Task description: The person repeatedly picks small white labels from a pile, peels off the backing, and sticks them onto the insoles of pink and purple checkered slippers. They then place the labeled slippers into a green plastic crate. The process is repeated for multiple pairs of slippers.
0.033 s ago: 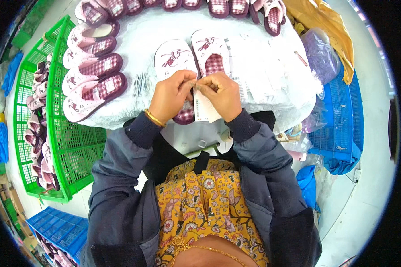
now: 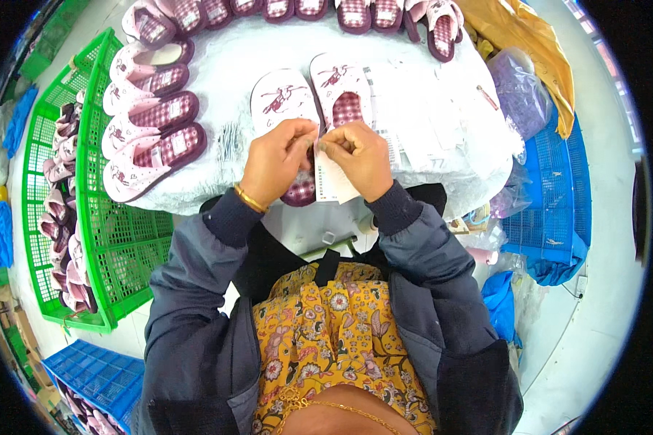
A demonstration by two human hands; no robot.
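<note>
apparently at a tagging step: right hand pinches the tag at the slippers on the table, left hand bunched just beside, grip cannot be told; next move likely calls for steady, fine fingertip control.

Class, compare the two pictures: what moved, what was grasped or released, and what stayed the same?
Only a slight shift shows: the middle slippers sit a little lower in the picture. Nothing is visibly grasped or released. The left hand and right hand stay close together by the white tag.
</note>
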